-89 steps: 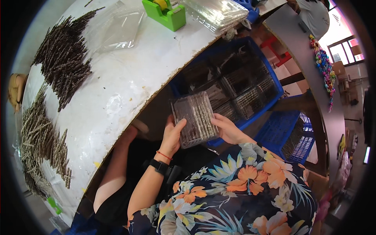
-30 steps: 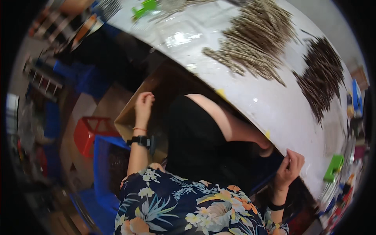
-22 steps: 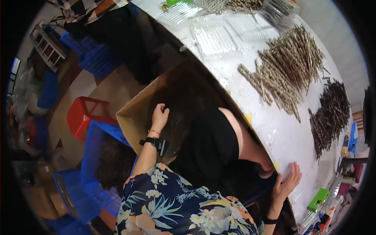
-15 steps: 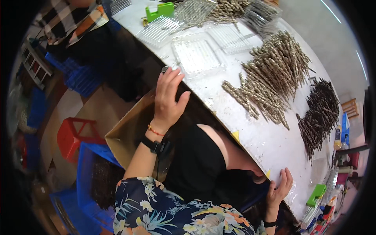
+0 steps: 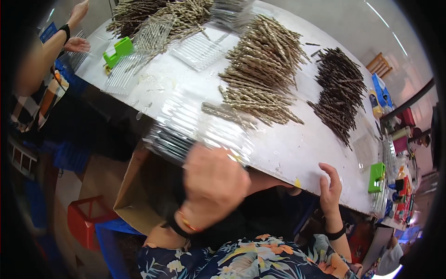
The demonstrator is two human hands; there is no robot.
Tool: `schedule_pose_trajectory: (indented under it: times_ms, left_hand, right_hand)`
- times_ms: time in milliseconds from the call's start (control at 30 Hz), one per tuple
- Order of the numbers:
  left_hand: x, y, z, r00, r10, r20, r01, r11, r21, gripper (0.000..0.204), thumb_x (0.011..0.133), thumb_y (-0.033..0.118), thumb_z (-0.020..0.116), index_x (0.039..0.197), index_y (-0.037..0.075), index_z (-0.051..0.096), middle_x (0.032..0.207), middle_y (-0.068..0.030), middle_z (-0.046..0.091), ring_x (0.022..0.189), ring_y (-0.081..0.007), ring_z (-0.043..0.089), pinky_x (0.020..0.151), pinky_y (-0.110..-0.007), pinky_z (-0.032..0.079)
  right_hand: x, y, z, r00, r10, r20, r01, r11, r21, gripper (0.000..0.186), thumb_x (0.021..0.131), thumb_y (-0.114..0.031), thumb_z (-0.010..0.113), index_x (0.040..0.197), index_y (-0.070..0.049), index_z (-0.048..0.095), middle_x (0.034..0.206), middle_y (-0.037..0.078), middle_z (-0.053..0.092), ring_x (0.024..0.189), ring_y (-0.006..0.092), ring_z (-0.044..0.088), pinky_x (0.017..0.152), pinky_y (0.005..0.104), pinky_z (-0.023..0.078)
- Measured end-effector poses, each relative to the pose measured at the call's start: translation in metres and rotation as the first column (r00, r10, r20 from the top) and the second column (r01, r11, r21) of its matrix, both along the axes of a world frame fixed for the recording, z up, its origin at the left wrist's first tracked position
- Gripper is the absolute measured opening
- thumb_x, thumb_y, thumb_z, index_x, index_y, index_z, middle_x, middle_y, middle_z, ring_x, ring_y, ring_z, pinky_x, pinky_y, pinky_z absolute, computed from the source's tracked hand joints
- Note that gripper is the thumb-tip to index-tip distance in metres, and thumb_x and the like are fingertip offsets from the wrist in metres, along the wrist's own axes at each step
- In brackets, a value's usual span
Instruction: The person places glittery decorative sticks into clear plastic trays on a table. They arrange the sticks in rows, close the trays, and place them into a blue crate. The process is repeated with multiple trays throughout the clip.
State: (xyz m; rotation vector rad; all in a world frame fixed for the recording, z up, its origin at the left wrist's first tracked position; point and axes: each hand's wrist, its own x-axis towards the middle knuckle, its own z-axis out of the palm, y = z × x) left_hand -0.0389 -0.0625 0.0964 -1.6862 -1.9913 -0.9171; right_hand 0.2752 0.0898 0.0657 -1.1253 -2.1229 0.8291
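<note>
My left hand (image 5: 216, 179), blurred by motion, is closed at the near side of a clear ribbed plastic tray (image 5: 200, 128). The tray is smeared too and reaches past the table's near edge; the fingertips are hidden. Just beyond the tray lie a few loose glittery gold twisted sticks (image 5: 227, 114), beside a large pile of the same sticks (image 5: 265, 58). At the table edge to the right, my right hand (image 5: 331, 188) is raised with its fingers apart and nothing in it.
Dark brown twisted sticks (image 5: 339, 88) lie to the right on the white table (image 5: 297, 144). Green tape dispensers (image 5: 121, 49) (image 5: 377, 176) stand at left and right. A cardboard box (image 5: 132, 190) and red stool (image 5: 90, 218) are below left. Another person's hand (image 5: 76, 45) is at far left.
The view has swung to the right. My left hand has moved to the right, bringing the clear tray toward me over the table edge. My right hand has lifted slightly off the edge.
</note>
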Motion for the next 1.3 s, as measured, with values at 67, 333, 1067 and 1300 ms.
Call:
schedule_pose_trajectory:
  times_ms: [67, 333, 1067, 1300]
  left_hand:
    - [0.049, 0.001, -0.004, 0.982, -0.164, 0.098, 0.174, 0.979, -0.103, 0.019, 0.076, 0.016, 0.073, 0.083, 0.009, 0.058, 0.098, -0.0113, 0.063, 0.094, -0.0278, 0.063, 0.083, -0.042, 0.047]
    - [0.110, 0.063, -0.043, 0.952, -0.286, 0.104, 0.302, 0.932, -0.200, 0.041, 0.077, 0.036, 0.080, 0.098, 0.006, 0.061, 0.099, -0.0117, 0.062, 0.095, -0.0267, 0.061, 0.085, -0.039, 0.046]
    - [0.018, 0.048, -0.065, 0.969, -0.239, 0.060, 0.245, 0.962, -0.124, 0.037, 0.078, 0.038, 0.083, 0.099, 0.010, 0.072, 0.122, -0.0127, 0.062, 0.133, -0.0394, 0.050, 0.112, -0.056, 0.038]
    - [0.006, 0.043, -0.083, 0.836, -0.351, 0.422, 0.330, 0.936, 0.125, 0.077, 0.072, 0.019, 0.090, 0.133, 0.001, 0.047, 0.144, -0.0209, 0.051, 0.140, -0.0426, 0.046, 0.118, -0.051, 0.036]
  right_hand:
    - [-0.023, 0.002, 0.018, 0.988, 0.063, -0.141, -0.089, 0.978, -0.188, 0.033, 0.094, -0.004, 0.062, 0.126, 0.001, 0.062, 0.116, 0.014, 0.068, 0.116, 0.0255, 0.064, 0.105, 0.0371, 0.047]
    - [-0.084, 0.036, 0.033, 0.920, 0.264, 0.289, -0.336, 0.912, 0.236, 0.024, 0.092, -0.011, 0.068, 0.115, -0.003, 0.067, 0.117, 0.016, 0.069, 0.113, 0.0359, 0.062, 0.094, 0.0427, 0.051]
    - [-0.231, 0.109, 0.044, 0.905, 0.418, 0.078, -0.420, 0.850, 0.318, 0.021, 0.087, -0.020, 0.075, 0.099, -0.005, 0.069, 0.090, 0.014, 0.070, 0.085, 0.0290, 0.068, 0.076, 0.0412, 0.052]
    - [-0.131, 0.058, 0.065, 0.781, 0.532, 0.327, -0.538, 0.839, -0.080, 0.025, 0.090, -0.019, 0.073, 0.104, 0.000, 0.063, 0.093, 0.019, 0.071, 0.085, 0.0346, 0.069, 0.076, 0.0421, 0.055]
